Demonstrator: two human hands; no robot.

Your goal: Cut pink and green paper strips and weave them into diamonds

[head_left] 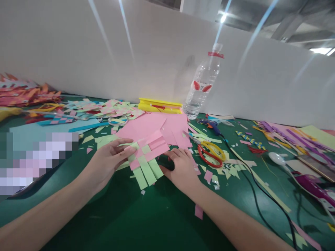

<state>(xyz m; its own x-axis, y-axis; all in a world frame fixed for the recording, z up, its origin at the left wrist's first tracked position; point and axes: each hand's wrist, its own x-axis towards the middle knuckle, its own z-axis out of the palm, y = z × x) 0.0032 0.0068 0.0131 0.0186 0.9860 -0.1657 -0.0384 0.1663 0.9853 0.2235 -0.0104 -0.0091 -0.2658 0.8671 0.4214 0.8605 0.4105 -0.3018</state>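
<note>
A woven piece of pink and green paper strips is held tilted above the table. My left hand pinches its left edge, thumb on top and fingers behind. At its right lower side my right hand is curled, thumb and forefinger making a loop. Their tips meet the edge of the strips and are partly hidden behind them. Loose green strip ends hang toward me, and pink ends point to the upper right. Behind the weave lie pink paper sheets. Scissors with red and yellow handles rest right of my right hand.
A water bottle leans against the white partition beside a yellow folded tray. A blue glue gun trails a black cable toward me. A purple glue gun lies right. Paper scraps litter the green table.
</note>
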